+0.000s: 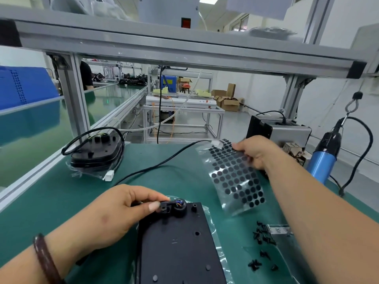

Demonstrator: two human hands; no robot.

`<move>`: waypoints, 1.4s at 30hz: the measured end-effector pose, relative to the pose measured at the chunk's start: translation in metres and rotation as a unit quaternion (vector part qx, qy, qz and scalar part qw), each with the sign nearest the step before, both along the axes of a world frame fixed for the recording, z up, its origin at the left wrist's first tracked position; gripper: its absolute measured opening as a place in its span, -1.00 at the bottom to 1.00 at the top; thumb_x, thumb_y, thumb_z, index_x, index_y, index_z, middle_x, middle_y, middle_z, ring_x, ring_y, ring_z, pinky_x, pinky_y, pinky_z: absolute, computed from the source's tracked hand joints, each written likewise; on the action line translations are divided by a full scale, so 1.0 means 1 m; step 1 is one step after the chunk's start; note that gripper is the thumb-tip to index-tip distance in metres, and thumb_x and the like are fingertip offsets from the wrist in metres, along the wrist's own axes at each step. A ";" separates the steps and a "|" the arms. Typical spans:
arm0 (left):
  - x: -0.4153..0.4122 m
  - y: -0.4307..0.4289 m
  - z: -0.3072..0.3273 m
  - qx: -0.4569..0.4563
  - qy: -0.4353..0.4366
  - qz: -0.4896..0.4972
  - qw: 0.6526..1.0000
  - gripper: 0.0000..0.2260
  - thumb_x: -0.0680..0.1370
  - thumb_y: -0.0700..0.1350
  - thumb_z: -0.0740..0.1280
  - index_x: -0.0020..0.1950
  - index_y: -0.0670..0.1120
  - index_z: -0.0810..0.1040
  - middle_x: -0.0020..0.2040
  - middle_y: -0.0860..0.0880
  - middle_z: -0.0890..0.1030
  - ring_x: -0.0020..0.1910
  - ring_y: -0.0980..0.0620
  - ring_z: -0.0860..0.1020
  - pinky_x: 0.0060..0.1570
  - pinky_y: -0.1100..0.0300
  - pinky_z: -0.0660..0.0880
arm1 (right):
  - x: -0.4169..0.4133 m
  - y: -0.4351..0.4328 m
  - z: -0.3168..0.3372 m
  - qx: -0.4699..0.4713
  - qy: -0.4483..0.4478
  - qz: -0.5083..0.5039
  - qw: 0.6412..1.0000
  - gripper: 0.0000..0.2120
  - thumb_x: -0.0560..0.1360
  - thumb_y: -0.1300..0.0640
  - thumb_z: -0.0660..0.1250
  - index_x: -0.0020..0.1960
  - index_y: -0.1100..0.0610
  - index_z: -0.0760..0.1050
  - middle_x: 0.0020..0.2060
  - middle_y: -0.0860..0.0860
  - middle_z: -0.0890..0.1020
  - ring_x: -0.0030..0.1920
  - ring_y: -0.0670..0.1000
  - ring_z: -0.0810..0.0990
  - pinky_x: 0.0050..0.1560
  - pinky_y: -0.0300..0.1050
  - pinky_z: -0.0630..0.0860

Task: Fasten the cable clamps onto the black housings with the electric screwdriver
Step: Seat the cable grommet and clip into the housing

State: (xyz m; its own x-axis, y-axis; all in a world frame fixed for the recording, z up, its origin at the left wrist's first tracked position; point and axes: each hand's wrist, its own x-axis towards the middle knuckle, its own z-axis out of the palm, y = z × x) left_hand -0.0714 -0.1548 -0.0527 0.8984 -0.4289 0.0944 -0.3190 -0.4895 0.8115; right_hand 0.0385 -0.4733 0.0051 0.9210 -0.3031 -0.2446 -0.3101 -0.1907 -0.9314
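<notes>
Two hands are at work, and we take the black housing (pixel 176 247), lying flat on the green counter (pixel 168 177) nearest the camera, as our landmark. At the housing's far edge we see the left hand (pixel 114 212), thumb and forefinger pinching a small black cable clamp (pixel 165 206) that sits against the housing, just left of a round black grommet (pixel 180 207) with coloured wires showing in it. A dark bracelet (pixel 46 261) circles that wrist, left of the housing. Beyond the housing and to its right, the right hand (pixel 254 152) grips the far end of a clear sheet of black dots (pixel 235 177). The sheet's near end dips toward the housing's far right corner, and we cannot tell whether it touches the counter. Right of the housing we find a loose scatter of black screws (pixel 262 238) beside a small clear bag (pixel 279 230). Far right of the housing the blue electric screwdriver (pixel 324 158) hangs from a hook, with neither hand on it. Far left of the housing lies a stack of more housings (pixel 96 154) with a looped black cable and a white connector (pixel 108 175).
</notes>
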 end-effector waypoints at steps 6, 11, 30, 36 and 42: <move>-0.001 0.000 0.003 -0.005 -0.002 -0.007 1.000 -0.77 0.54 -0.07 0.33 -0.01 0.30 0.63 -0.03 0.18 0.68 0.01 0.22 0.61 0.15 0.29 0.45 | 0.008 0.023 -0.055 -0.121 -0.002 0.025 0.992 -0.85 0.57 0.21 0.30 -0.15 0.25 0.51 -0.32 0.10 0.53 -0.37 0.02 0.46 -0.33 -0.09 0.40; -0.002 0.000 0.003 -0.012 -0.007 -0.014 1.000 -0.76 0.54 -0.08 0.34 -0.02 0.30 0.64 -0.04 0.19 0.68 0.00 0.24 0.61 0.10 0.35 0.46 | -0.003 0.024 -0.053 -0.413 -0.028 0.073 0.908 -0.62 0.57 0.05 0.29 -0.38 0.15 0.34 -0.40 0.04 0.42 -0.29 0.07 0.40 -0.17 -0.10 0.41; 0.001 0.000 0.000 -0.021 -0.004 -0.013 1.000 -0.77 0.54 -0.09 0.35 -0.01 0.29 0.64 -0.02 0.20 0.68 0.03 0.26 0.60 0.16 0.27 0.45 | -0.106 -0.002 -0.012 -0.451 0.141 0.397 0.786 -0.94 0.48 0.14 0.44 -0.13 0.08 0.56 -0.33 -0.01 0.64 -0.33 -0.10 0.63 -0.28 -0.30 0.54; 0.000 0.000 0.001 -0.020 -0.004 -0.003 1.000 -0.76 0.54 -0.09 0.35 -0.02 0.29 0.64 -0.04 0.21 0.68 0.01 0.27 0.60 0.11 0.34 0.44 | -0.105 -0.007 -0.018 -0.425 0.136 0.392 0.805 -0.94 0.48 0.19 0.43 -0.15 0.11 0.57 -0.35 0.00 0.64 -0.35 -0.10 0.63 -0.29 -0.29 0.54; -0.003 0.000 0.004 -0.025 0.006 -0.015 1.000 -0.73 0.55 -0.12 0.34 -0.03 0.30 0.63 -0.06 0.21 0.68 -0.02 0.29 0.60 -0.03 0.54 0.41 | -0.106 -0.011 -0.023 -0.436 0.123 0.395 0.799 -0.89 0.50 0.19 0.38 -0.19 0.06 0.56 -0.38 -0.04 0.63 -0.37 -0.13 0.62 -0.29 -0.30 0.54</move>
